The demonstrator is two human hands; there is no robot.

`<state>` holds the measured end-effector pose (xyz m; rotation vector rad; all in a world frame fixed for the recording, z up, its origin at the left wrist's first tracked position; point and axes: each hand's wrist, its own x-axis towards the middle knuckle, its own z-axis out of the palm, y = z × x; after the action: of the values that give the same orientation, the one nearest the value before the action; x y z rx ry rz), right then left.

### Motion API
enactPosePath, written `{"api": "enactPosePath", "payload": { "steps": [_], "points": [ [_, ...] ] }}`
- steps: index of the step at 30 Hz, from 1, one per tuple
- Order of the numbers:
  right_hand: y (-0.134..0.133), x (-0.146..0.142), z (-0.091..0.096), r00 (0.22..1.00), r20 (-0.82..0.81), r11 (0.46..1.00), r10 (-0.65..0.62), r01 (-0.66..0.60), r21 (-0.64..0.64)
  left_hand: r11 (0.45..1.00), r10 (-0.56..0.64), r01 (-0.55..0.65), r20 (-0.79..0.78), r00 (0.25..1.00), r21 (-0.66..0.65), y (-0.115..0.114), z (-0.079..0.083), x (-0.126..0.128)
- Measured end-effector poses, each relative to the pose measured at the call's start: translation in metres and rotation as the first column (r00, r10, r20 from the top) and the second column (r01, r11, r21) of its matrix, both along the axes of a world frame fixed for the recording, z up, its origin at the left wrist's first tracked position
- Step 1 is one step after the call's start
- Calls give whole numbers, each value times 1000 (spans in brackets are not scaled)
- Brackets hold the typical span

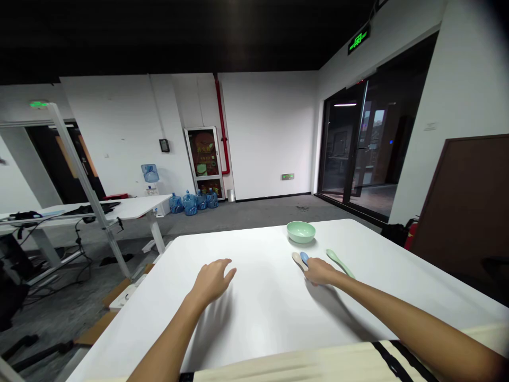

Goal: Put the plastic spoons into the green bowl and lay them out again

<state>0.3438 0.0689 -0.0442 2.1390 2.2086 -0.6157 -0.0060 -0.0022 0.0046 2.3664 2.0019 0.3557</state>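
My right hand (320,271) is low over the white table, its fingers closed around the handle of a blue spoon (304,257). Right beside it lies a beige spoon (298,260), its handle running under the same fingers; whether it is gripped too is hidden. A light green spoon (340,262) lies apart, to the right of that hand. Behind the spoons stands a light green bowl (301,232), upright, with no hand touching it. My left hand (212,281) hovers over the left part of the table, thumb and fingers apart, holding nothing.
The white table (254,318) spreads in front of me, with its far edge just beyond the bowl. Another table (135,206) with cables and a metal post (75,159) stand at left. Cardboard boxes (95,329) lie on the floor beside my table. Blue water bottles (190,203) stand near the wall.
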Motion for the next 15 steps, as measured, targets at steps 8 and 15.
{"api": "enactPosePath", "payload": {
  "steps": [8, 15],
  "points": [
    [1, -1, -6, 1000, -21, 998, -15, 13, -64, 1000, -1, 1, -2, 1000, -3, -1, 2, 1],
    [1, -2, -7, 1000, -11, 998, -6, 5, -59, 1000, -2, 2, 5, 1000, 2, 0, 0, -1]
  ]
}}
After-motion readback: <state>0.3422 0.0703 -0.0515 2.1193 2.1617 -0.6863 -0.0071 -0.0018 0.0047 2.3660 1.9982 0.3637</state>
